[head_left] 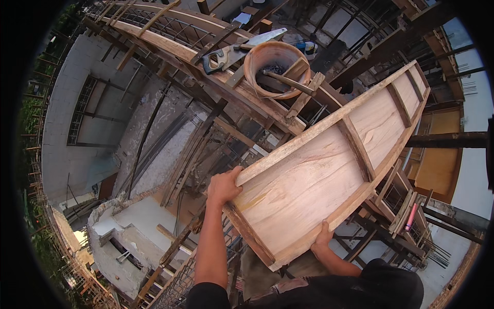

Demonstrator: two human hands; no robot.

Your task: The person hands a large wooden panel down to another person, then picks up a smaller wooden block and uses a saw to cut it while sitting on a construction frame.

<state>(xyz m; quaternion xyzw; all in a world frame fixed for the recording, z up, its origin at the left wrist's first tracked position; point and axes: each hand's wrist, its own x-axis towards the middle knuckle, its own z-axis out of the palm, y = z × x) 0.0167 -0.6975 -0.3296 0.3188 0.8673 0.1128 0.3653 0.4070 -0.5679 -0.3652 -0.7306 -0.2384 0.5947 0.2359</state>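
A long plywood panel [301, 190], framed along its edges with wooden battens and crossed by several short ones, slants from just before my body up to the far right. My left hand [225, 186] is closed round its left edge close to the near corner. On the opposite long edge, my right hand [322, 239] grips the batten from below, its thumb on the wood and its other fingers hidden underneath. The panel's near end hangs over my lap. What its far end rests on cannot be made out.
Beyond the panel, an orange-brown bucket [248, 69] holding nails and wooden pieces stands on a timber beam form. Beside it lies a handsaw [216, 61]. A pink tube-like object [411, 217] sits among timbers at right. Steel rebar, props and a broken concrete edge [98, 219] surround a drop at left.
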